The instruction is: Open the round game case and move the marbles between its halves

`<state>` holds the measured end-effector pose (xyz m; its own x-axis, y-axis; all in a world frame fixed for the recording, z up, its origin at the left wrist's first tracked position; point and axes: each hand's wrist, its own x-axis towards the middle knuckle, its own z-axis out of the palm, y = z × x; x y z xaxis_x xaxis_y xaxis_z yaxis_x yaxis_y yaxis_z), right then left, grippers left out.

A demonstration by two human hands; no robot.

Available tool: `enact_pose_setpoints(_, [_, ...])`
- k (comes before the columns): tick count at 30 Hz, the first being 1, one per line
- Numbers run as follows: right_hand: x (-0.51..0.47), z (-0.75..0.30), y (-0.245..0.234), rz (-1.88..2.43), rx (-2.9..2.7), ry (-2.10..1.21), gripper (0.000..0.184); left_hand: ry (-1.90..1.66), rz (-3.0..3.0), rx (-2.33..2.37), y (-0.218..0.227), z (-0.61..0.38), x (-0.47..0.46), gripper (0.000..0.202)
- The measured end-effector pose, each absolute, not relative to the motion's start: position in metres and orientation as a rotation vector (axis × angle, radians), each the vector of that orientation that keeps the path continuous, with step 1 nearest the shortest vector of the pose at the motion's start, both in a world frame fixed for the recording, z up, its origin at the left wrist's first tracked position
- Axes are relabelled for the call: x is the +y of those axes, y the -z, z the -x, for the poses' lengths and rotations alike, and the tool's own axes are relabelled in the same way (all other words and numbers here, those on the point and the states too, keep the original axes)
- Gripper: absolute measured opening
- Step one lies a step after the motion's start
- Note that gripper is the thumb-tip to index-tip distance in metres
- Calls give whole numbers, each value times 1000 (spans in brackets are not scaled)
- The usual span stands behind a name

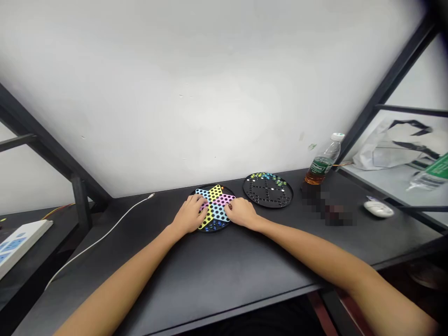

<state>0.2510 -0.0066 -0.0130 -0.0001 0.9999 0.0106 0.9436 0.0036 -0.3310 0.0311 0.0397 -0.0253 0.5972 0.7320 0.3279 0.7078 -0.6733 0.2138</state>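
Note:
A Chinese checkers board point(220, 213) with a star of yellow, blue and pink points, full of dark holes, lies in a round black tray on the desk. Blue marbles point(214, 226) sit along the tray's near edge, and a small orange piece point(222, 188) shows at its far edge. My left hand point(191, 212) rests over the board's left side, its fingers spread across the holes. At the right edge my right hand point(241, 212) is closed, fingertips curled down against a pink point; what they hold, if anything, is hidden.
A round black tray point(268, 198) with yellow-green, blue and white marbles stands behind to the right. Farther right are a drink bottle point(320, 165), a blurred-out patch and a white mouse point(378, 208). A white cable point(115, 227) runs along the left. Black metal frames flank the desk point(224, 270).

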Motion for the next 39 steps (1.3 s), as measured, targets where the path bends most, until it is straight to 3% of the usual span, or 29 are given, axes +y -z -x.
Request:
enact_pose_setpoints(6, [11,-268,19,1793,-1664,-679,34,-576,-2750,1243,27,-31,41,26])
enact_pose_setpoints(13, [32,-299,5,1298,-854,-1703,31,-579,-2738,1230,26,-32,41,26])
enact_pose_setpoints(20, [46,-332,-5,1063,-680,-1900,35,-552,-2729,1242,25,-32,41,26])
enact_pose_setpoints(25, [58,-345,10,1339,-909,-1575,33,-541,-2727,1261,26,-32,41,30])
enact_pose_setpoints(30, [68,-383,13,1905,-1593,-484,42,-546,-2735,1252,25,-32,41,29])
enact_pose_setpoints(32, [71,-397,12,2099,-1767,-195,46,-548,-2734,1252,24,-32,40,27])
enact_pose_setpoints(39, [80,-411,21,2348,-1991,89,47,-549,-2709,1266,24,-32,38,27])
